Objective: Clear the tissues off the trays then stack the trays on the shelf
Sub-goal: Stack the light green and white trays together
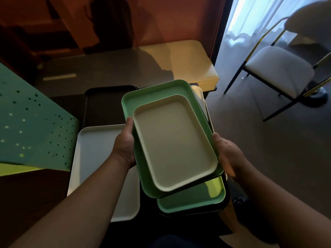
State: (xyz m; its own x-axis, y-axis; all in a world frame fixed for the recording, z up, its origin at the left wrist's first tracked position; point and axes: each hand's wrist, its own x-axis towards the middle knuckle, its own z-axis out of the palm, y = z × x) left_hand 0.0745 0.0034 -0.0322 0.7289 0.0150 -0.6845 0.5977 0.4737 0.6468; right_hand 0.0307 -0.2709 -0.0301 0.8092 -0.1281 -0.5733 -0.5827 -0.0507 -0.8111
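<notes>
Holding green tray (pixel 130 102) between both hands — left hand (pixel 124 145), right hand (pixel 226 151)

Cream tray (pixel 174 142): smooth matt plastic, nested in a green tray (pixel 132 102) of the same satin plastic. Second green tray (pixel 193 201): slightly glossier, catching a bright highlight. White tray (pixel 95 145): smooth, matt. Black tray (pixel 102 104): dull dark plastic. Teal panel (pixel 34 126): painted sheet, perforated. Bench cushion (pixel 193 61): smooth leather-like upholstery with soft sheen. Chair (pixel 277 70): pale padded seat, thin metal frame.
</notes>
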